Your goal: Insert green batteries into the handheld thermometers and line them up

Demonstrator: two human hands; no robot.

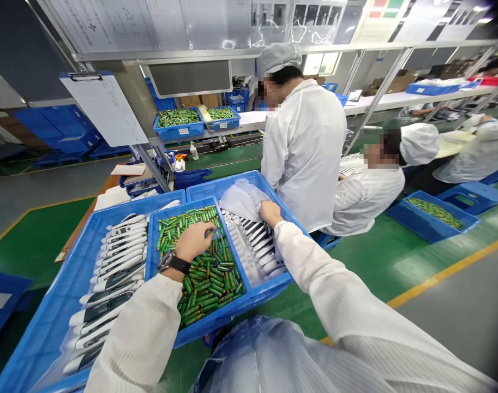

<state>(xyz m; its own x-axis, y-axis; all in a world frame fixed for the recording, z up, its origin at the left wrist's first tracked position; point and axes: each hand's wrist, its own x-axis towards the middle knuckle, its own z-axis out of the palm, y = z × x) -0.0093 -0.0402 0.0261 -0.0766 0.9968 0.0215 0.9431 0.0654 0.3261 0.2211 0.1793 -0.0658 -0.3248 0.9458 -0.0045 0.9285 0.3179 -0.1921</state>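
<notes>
My left hand (195, 240), a black watch on its wrist, is over a blue bin (154, 248) full of small green batteries (216, 278). Its fingertips are pinched together just above the batteries; what lies between them, if anything, is too small to make out. My right hand (270, 212) is closed on the edge of a thin translucent white sheet (241, 200) in the right-hand blue bin (255, 176). Partly covered by the sheet, a row of white-and-black handheld devices (263, 245) lies in that bin, beside a pale moulded strip (243, 254).
More white-and-grey devices (124, 262) lie in rows in the large blue bin (40, 338) on the left. A person in white (308, 147) stands just beyond the right bin; another person (367, 194) sits farther right. A clipboard (103, 109) hangs on the rack post.
</notes>
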